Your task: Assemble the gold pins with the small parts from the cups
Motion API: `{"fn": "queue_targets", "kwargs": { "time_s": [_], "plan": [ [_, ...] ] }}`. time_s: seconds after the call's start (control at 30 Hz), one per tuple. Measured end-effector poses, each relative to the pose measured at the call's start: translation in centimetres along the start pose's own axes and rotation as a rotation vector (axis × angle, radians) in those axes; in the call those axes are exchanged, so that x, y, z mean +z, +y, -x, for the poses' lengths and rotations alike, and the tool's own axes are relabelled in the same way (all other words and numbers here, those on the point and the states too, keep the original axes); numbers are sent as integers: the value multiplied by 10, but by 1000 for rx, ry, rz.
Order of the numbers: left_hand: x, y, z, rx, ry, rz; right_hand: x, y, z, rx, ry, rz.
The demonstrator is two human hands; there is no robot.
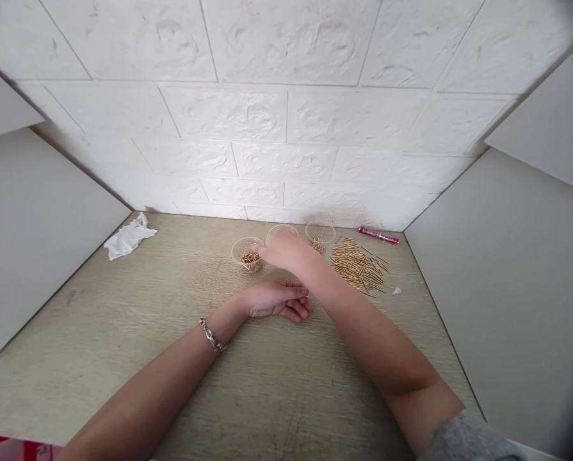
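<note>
My left hand [283,299] is low over the table, its thumb and index finger pinched on something too small to make out, under my right forearm. My right hand [283,250] reaches across to the left, its fingertips at the rim of a clear round cup [241,253] holding small gold pieces [251,259]. What it holds, if anything, is hidden. Behind it shows the rim of a second clear cup [282,226]. A third clear cup [321,232], with small gold pieces in it, stands to the right. Many thin gold rods [356,264] lie in a loose pile beside it.
A crumpled white tissue [130,237] lies at the back left. A red wrapped stick [378,235] rests near the wall at the back right, and a small white scrap [396,291] lies right of the rods. White walls [286,115] enclose the wooden table [180,282].
</note>
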State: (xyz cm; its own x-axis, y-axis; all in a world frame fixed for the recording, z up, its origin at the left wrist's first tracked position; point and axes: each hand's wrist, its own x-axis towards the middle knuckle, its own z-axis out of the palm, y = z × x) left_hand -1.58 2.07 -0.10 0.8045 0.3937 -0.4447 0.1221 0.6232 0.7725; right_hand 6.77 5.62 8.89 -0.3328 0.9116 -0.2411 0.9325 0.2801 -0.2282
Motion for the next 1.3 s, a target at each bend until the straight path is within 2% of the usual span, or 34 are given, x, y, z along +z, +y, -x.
{"fn": "queue_targets", "kwargs": {
  "time_s": [0.87, 1.17, 1.3],
  "plan": [
    [-2, -1, -2, -20, 6, -18, -11, 1, 11, 2, -29, -34],
    [-1, -1, -2, -29, 12, -12, -10, 0, 5, -20, -62, 25],
    [0, -1, -2, -18, 16, -9, -10, 0, 5, 25, -86, -25]
  ]
}}
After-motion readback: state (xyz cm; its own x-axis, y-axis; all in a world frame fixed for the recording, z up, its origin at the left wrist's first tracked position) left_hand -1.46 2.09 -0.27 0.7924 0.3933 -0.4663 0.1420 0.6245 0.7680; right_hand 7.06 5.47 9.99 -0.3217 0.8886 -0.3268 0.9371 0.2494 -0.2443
